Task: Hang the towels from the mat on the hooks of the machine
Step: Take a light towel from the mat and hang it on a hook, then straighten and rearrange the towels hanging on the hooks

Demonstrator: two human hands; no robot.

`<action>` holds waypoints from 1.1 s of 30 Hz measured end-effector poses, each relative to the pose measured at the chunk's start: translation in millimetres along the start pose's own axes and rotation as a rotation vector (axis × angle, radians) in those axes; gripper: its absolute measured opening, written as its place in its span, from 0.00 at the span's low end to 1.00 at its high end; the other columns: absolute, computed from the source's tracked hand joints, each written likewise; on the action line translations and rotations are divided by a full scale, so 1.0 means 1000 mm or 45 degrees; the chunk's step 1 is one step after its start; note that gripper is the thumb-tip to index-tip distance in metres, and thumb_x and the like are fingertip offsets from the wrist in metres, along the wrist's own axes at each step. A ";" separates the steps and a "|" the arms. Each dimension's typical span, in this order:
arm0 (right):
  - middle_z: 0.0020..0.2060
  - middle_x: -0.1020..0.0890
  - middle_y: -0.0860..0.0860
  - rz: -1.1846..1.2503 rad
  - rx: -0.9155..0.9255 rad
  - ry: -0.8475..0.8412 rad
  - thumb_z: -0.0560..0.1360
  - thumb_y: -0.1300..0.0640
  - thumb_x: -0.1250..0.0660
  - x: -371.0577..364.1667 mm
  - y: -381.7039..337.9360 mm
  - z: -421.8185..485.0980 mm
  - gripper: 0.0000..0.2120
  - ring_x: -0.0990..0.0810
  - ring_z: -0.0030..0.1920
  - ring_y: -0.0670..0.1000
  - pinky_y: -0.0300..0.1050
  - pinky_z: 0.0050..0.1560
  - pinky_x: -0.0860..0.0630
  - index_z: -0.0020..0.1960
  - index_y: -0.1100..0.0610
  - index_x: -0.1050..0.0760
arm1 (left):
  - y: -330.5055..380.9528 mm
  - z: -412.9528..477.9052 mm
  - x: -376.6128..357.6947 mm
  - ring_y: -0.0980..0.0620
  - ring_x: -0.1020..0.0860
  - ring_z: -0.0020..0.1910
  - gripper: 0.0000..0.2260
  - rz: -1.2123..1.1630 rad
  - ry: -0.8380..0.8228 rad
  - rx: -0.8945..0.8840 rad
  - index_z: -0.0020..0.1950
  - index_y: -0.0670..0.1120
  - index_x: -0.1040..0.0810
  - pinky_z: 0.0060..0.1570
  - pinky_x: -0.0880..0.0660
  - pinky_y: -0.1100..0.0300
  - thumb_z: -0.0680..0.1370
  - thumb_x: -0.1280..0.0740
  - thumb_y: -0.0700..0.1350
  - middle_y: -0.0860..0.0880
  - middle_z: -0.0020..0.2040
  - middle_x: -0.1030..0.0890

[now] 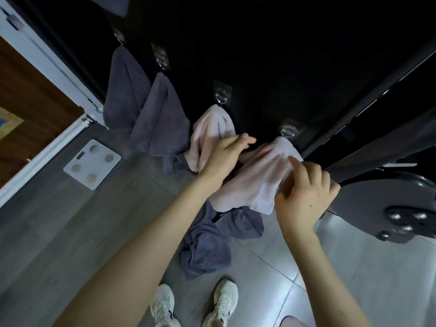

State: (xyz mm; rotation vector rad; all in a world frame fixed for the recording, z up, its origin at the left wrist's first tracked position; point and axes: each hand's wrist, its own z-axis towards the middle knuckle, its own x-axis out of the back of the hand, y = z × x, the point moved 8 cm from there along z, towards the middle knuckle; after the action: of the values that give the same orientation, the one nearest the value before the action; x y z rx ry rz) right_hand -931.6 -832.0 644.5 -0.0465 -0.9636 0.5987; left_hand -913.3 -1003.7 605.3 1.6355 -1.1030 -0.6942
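Now the pale pink towel point(257, 175) hangs from the clear hook point(288, 131) right of centre, on the black machine point(259, 67). Our left hand point(226, 154) lies against its upper left edge, fingers straight and together. Our right hand point(304, 199) pinches its lower right edge with curled fingers. Left of it hang a second pink towel point(212, 131), a grey towel point(160, 119) and a farther grey towel point(125, 90). Below, a crumpled grey towel point(212, 241) lies on the floor point(283, 267).

The machine point(259, 55) is black with clear hooks point(221, 95), two slate-grey towels point(127, 90) and two pale pink towels point(212, 128) on it, a slate-grey crumpled towel point(212, 244) on the glossy grey tiled floor point(271, 267), and the shoes point(224, 300) and scale point(92, 164) white.
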 end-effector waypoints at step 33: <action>0.58 0.22 0.58 -0.191 -1.166 -1.597 0.71 0.41 0.34 -0.433 0.173 -0.602 0.27 0.25 0.58 0.61 0.52 0.57 0.27 0.63 0.57 0.30 | -0.679 -0.054 0.171 0.57 0.26 0.38 0.05 0.514 0.422 0.567 0.43 0.46 0.23 0.35 0.34 0.73 0.75 0.35 0.36 0.55 0.38 0.24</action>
State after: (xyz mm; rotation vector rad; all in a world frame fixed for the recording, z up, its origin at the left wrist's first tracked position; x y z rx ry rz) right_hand -723.5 -769.9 -85.2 -0.4470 -2.3802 -0.0814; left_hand -572.7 -1081.1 -3.9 1.7342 -1.3438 0.0947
